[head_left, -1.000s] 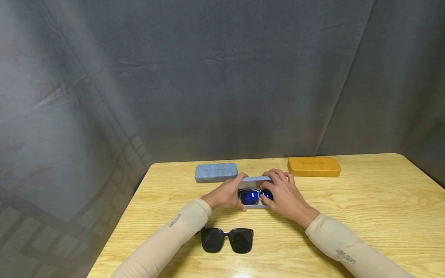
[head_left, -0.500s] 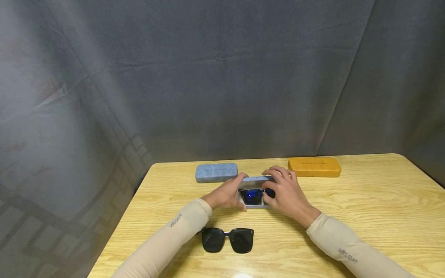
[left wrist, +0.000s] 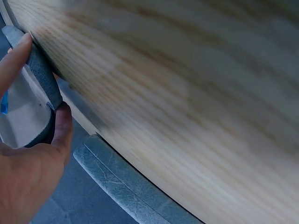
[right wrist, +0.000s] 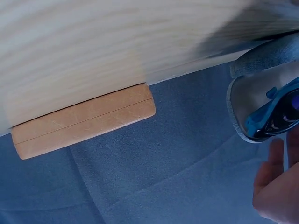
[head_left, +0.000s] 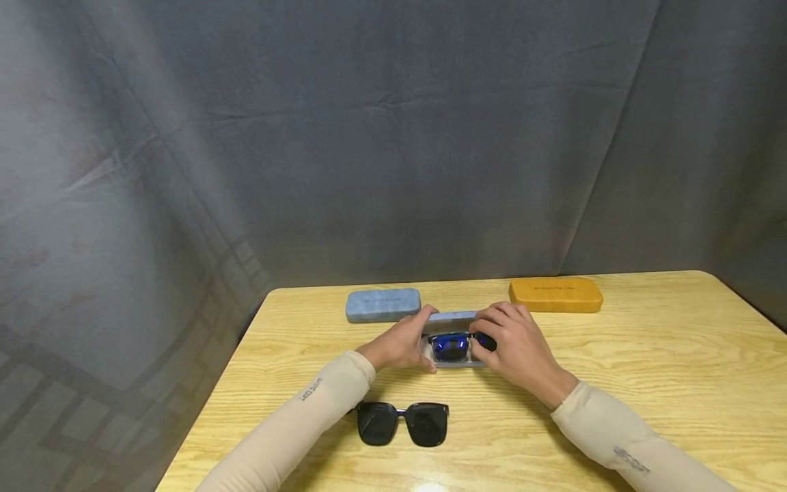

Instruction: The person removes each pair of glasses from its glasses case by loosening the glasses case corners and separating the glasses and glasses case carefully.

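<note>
Blue-lensed sunglasses [head_left: 451, 347] sit inside the open blue case [head_left: 451, 322], mid-scene at the wooden table [head_left: 645, 355]. Left hand [head_left: 402, 342] grips that case's left end, digits on its near and far edges. Right hand [head_left: 516, 345] pinches the blue-lensed pair around the bridge, partly covering the right lens. Dark-lensed sunglasses [head_left: 425, 425] lie nearer the person, lenses down-table; closed blue case [head_left: 382, 305] far left, closed orange case [head_left: 556, 294] far right
</note>
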### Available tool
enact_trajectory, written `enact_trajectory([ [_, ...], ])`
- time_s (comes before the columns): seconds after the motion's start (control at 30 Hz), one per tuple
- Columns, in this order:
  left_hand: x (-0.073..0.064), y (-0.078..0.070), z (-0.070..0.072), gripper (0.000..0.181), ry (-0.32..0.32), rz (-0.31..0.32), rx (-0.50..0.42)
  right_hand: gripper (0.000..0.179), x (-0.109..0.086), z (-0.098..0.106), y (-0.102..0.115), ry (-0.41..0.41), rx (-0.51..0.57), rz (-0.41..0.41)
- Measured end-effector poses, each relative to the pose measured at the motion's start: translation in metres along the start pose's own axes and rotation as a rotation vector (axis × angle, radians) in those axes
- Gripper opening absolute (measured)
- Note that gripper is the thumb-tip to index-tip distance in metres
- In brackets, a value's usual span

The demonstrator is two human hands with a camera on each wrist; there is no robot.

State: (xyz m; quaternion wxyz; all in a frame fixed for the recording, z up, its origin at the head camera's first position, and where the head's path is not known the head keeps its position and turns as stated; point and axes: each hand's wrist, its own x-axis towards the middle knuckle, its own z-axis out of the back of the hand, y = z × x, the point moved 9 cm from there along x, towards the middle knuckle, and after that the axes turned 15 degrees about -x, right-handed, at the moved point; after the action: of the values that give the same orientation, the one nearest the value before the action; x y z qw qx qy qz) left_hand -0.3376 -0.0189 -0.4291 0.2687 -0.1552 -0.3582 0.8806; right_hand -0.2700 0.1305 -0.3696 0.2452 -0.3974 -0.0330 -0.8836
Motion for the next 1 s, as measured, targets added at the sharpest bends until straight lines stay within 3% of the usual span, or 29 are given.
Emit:
enact_trajectory([
  [0.6, -0.001, 0.002, -0.001, 0.099, -0.005, 0.029, -0.018, 0.011, -0.023, 0.018, 0.001, 0.013, 0.016, 0.010],
  [1.0, 0.000, 0.002, -0.002, 0.103, 0.000, 0.032, -0.018, 0.014, -0.037, 0.027, 0.008, 0.073, 0.016, 0.022],
])
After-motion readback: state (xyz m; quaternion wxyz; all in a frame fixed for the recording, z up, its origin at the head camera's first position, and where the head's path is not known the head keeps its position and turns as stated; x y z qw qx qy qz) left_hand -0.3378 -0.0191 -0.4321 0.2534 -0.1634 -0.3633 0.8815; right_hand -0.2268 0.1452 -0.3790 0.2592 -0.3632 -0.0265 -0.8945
